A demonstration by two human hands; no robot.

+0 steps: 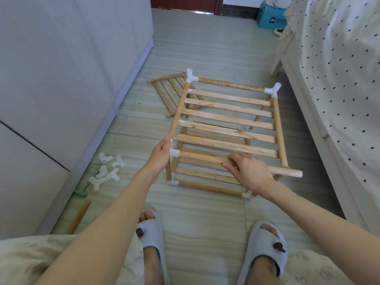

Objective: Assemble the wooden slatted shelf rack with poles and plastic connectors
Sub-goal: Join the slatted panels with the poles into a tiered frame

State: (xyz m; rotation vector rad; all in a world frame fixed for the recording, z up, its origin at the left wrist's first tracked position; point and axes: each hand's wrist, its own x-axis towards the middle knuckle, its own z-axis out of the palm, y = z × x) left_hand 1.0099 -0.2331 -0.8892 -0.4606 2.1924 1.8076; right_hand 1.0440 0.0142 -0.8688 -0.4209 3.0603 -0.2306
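The half-built wooden rack stands on the floor before me, its upper slatted shelf (228, 120) framed by round poles and white plastic connectors (191, 76). My left hand (162, 152) grips the near left corner connector (174, 152). My right hand (246, 170) holds the front pole (205, 158), whose left end sits in that connector. The pole's right end (296, 174) juts free past the right side pole. A lower slatted shelf (201, 173) shows beneath, with connectors at its near corners.
A spare slatted panel (168, 89) lies on the floor behind the rack. Several loose white connectors (107, 171) lie at left near a grey cabinet (61, 79). A loose pole (79, 217) lies by my left knee. A bed (339, 79) stands close on the right.
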